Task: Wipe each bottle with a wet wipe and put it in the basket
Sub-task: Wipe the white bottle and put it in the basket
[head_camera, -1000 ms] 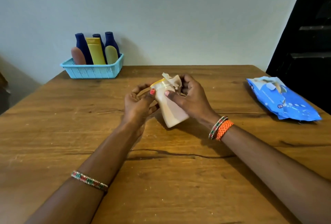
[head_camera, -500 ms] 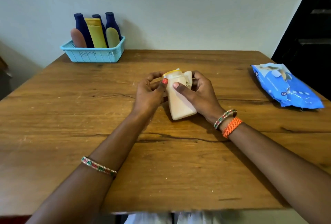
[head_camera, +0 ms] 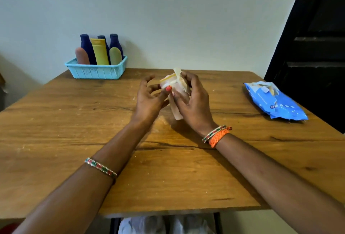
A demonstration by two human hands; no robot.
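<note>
Table edge: the near edge of the wooden table (head_camera: 168, 187) runs across the bottom, with white cloth (head_camera: 164, 224) showing below it.
Forearms: two, both stretched over the table top; one beaded bangle (head_camera: 100, 167) on the left wrist, and a beaded bangle with an orange braided band (head_camera: 217, 137) on the right.
Left hand (head_camera: 149, 99): fingers spread and curled, partly apart; the thumb, with a red nail, presses the upper side of the bottle.
Right hand (head_camera: 194, 103): fingers closed round the bottle and the wipe from the right side, thumb laid across the front.
Bottle (head_camera: 174, 91): one, cream with a yellowish cap, held tilted above the middle of the table between both hands, its base pointing down toward the person.
Wet wipe (head_camera: 180, 78): one, pale, wrapped over the cap end, a corner sticking up past the right fingertips.
Wipe pack (head_camera: 274, 101): one blue packet, flat on the table's right side, well apart from the hands.
Basket (head_camera: 97, 71): one light blue, at the far left corner against the wall (head_camera: 186, 18).
Bottles in basket: six upright; three dark blue (head_camera: 86, 46), one yellow tube, one brownish-pink, one pale green.
Far right: a dark door (head_camera: 317, 46).
</note>
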